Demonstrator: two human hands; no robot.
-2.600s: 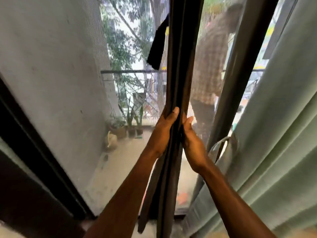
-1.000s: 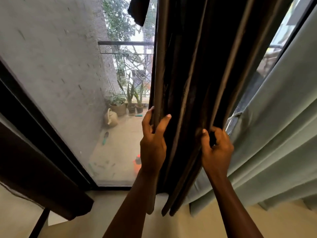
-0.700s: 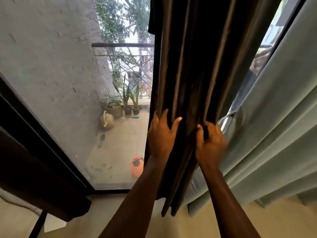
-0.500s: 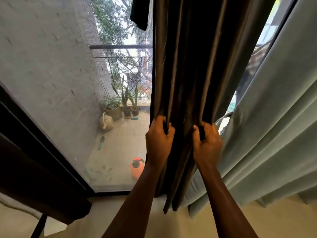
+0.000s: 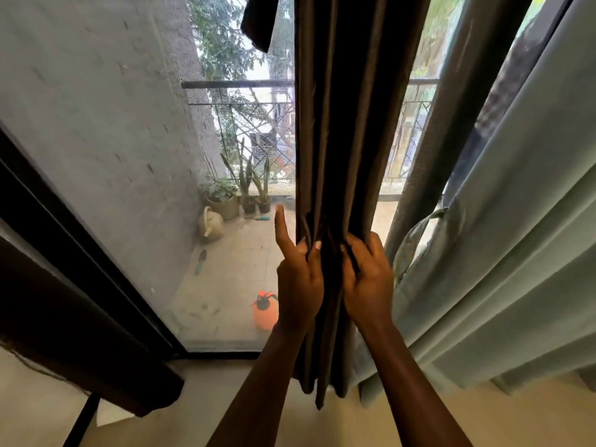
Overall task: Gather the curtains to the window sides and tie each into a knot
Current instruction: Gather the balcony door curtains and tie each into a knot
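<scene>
Folds of the brown curtain (image 5: pixel 351 124), centre frame, are bunched for knotting: left hand (image 5: pixel 298 282) pinches them, right hand (image 5: pixel 367 279) clenches them.

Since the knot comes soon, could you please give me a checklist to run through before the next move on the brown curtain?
1. Left hand grips the brown curtain: ok, though one finger sticks up free.
2. Right hand grips the folds: ok.
3. Folds bunched into one bundle: ok.
4. Bundle at the window side: not ok, window glass shows on both sides of it.
5. Green curtain clear of the bundle: cannot tell.
</scene>
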